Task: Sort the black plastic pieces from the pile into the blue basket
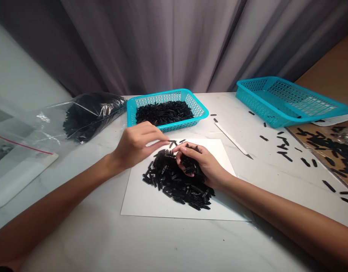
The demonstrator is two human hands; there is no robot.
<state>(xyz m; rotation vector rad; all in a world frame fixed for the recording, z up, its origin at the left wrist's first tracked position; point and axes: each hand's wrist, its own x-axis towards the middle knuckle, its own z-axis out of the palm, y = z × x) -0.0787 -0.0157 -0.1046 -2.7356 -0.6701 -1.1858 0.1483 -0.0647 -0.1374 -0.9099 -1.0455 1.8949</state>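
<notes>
A heap of small black plastic strips [176,185] lies on a white sheet [140,200] in the middle of the table. My right hand [201,164] rests palm-up on the heap, cupping a bunch of these strips. My left hand [135,143] hovers just left of it, thumb and fingertips pinched around one black strip [171,142] above the heap's far edge. Just behind the sheet stands a turquoise basket [201,109] filled with the same black strips.
A clear plastic bag of black strips [89,113] lies at the left. A second turquoise basket [290,100] stands at the far right, with loose strips [284,145] scattered before it. A thin white blade-like tool [233,140] lies right of the sheet. A white tray [15,177] sits at the left edge.
</notes>
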